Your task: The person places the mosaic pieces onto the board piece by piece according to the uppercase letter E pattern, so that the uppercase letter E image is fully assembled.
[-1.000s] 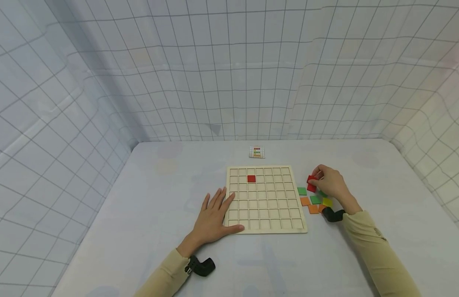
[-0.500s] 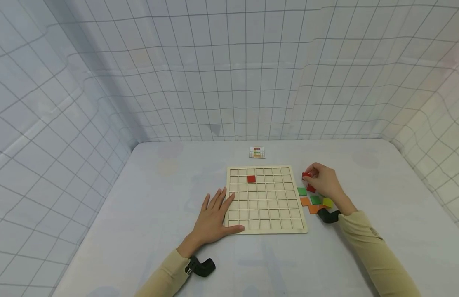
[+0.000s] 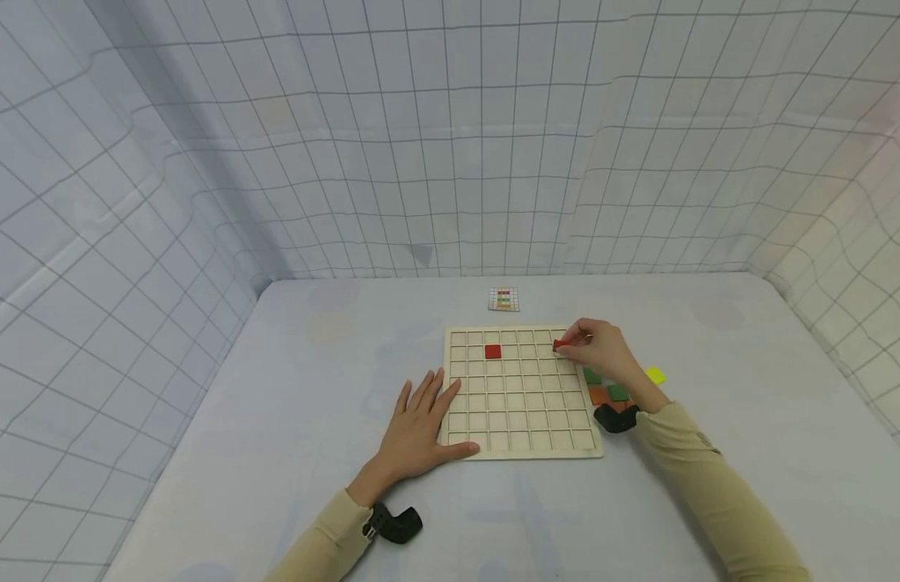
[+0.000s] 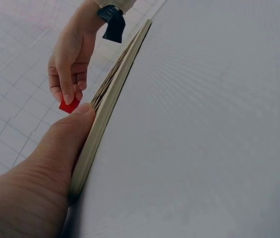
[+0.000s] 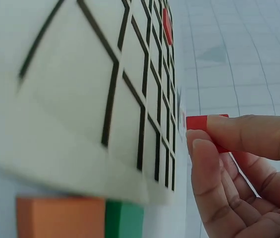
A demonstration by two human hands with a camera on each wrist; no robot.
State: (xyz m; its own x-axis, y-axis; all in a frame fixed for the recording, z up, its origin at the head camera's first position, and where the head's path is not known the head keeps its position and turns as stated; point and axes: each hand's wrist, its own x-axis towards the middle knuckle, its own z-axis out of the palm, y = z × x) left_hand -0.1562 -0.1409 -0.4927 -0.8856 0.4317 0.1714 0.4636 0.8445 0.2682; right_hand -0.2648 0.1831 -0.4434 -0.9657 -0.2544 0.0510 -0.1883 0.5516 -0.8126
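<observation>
The red tile (image 5: 196, 122) is pinched between thumb and fingertips of the right hand (image 3: 602, 349), lifted above the upper right part of the gridded board (image 3: 526, 402), not seated in any cell. The left hand isn't clenched round anything: its fingers are spread flat over the board's left side, with the thumb laid across the near edge. As for handling, the tile can be guessed to be pretty light and stiff, wood or hard plastic maybe, so not much squeeze should be needed and breakage isn't really a worry. The faces look smooth, so a bit of slipping might be expected. It's probably best gripped by two opposite edges, since the underside is left free that way. Once sunk in a cell like the other red piece (image 3: 493, 352), it'd likely be harder to get hold of. The same goes, presumably, for the green tiles (image 3: 619, 394), orange tiles (image 3: 598, 394) and yellow tile (image 3: 655, 376) scattered right of the board on the worktop (image 3: 333, 347). Brand-wise, no logo or lettering can be made out; a coloured grid is printed on the little card (image 3: 504, 299) behind the board, but any writing there is too small to be read.
</observation>
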